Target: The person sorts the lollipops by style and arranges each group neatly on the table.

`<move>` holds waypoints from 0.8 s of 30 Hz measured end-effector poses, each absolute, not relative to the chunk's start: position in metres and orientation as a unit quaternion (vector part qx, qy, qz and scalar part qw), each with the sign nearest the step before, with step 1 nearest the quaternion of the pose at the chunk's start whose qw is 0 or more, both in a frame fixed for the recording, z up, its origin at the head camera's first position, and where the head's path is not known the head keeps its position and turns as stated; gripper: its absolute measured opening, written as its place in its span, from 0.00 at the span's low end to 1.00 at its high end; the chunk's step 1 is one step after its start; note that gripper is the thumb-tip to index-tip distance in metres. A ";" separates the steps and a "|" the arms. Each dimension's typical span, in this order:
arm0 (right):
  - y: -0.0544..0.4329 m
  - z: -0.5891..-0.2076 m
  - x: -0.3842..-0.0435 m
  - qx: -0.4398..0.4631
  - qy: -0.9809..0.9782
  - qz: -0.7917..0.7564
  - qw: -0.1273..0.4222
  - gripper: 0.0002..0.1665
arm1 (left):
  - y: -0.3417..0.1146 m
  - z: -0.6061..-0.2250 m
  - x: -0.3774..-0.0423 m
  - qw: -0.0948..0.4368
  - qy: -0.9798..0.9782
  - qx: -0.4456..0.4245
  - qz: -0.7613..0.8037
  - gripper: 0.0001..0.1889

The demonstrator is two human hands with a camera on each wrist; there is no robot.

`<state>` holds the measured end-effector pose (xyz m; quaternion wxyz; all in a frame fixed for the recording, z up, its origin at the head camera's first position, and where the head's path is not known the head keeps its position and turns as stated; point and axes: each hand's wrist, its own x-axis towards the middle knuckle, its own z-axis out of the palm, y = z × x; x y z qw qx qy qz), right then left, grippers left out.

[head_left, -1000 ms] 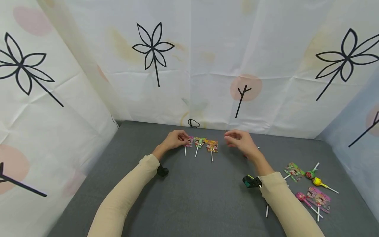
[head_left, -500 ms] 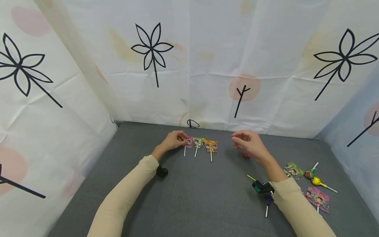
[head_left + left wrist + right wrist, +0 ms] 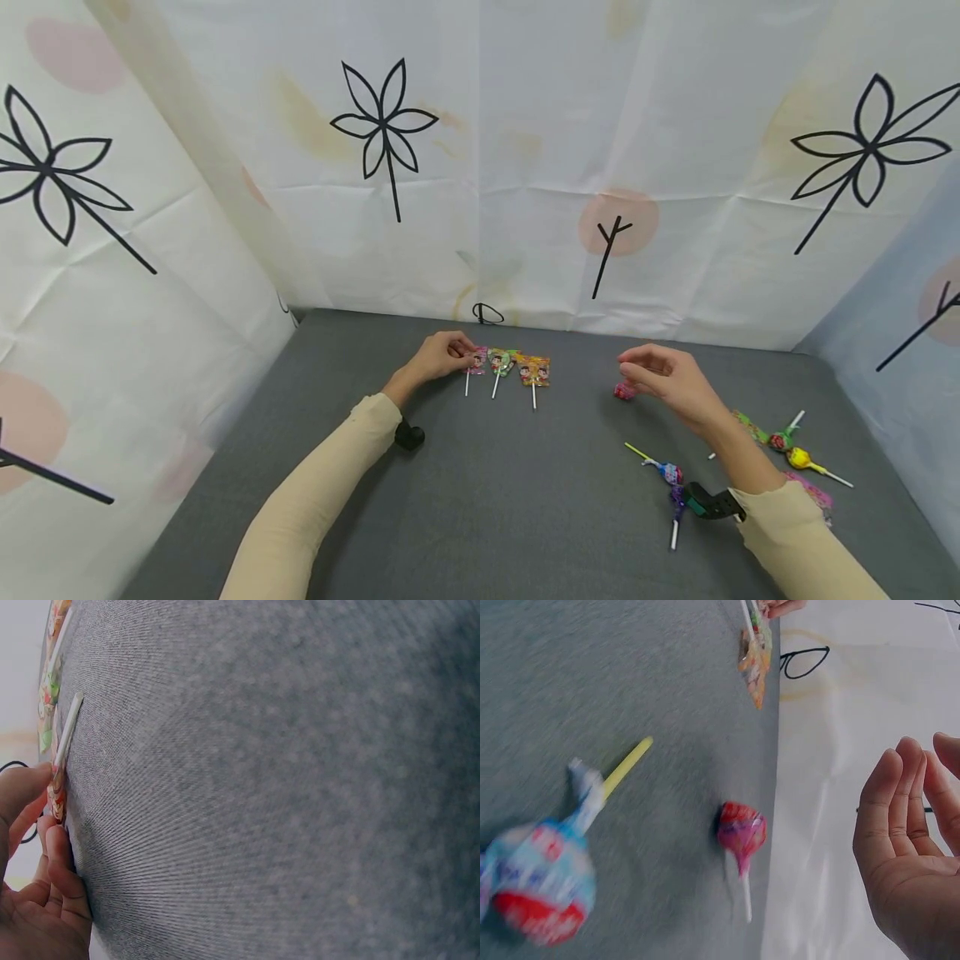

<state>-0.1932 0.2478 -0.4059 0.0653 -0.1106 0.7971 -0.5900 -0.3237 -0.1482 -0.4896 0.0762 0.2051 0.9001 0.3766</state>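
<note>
At the back of the table my left hand (image 3: 442,356) pinches the wrapper edge of a flat pink lollipop (image 3: 477,361) between thumb and fingers. Its white stick (image 3: 70,733) points toward the front. To its right lie a flat green lollipop (image 3: 501,362) and a flat orange lollipop (image 3: 534,372), in a row. My right hand (image 3: 667,377) hovers over the table farther right, fingers relaxed and holding nothing. Just below its fingertips in the head view lies a round red-pink lollipop (image 3: 623,391); the right wrist view shows this round lollipop (image 3: 742,829) whole, with its stick.
A blue-and-red round lollipop (image 3: 670,473) with a yellow stick and a purple lollipop (image 3: 677,496) lie near the right wrist. Farther right are a green round lollipop (image 3: 781,440), a yellow one (image 3: 800,458) and flat packets partly under the arm. A patterned cloth (image 3: 525,167) hangs behind.
My right hand has moved right, away from the row, uncovering the round red-pink lollipop and the blue-and-red one. The left hand stays on the pink lollipop.
</note>
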 end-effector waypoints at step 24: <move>0.299 -0.418 -0.157 -0.090 0.827 -0.554 0.037 0.18 | -0.149 -0.490 -0.324 0.079 0.895 0.215 0.382 0.09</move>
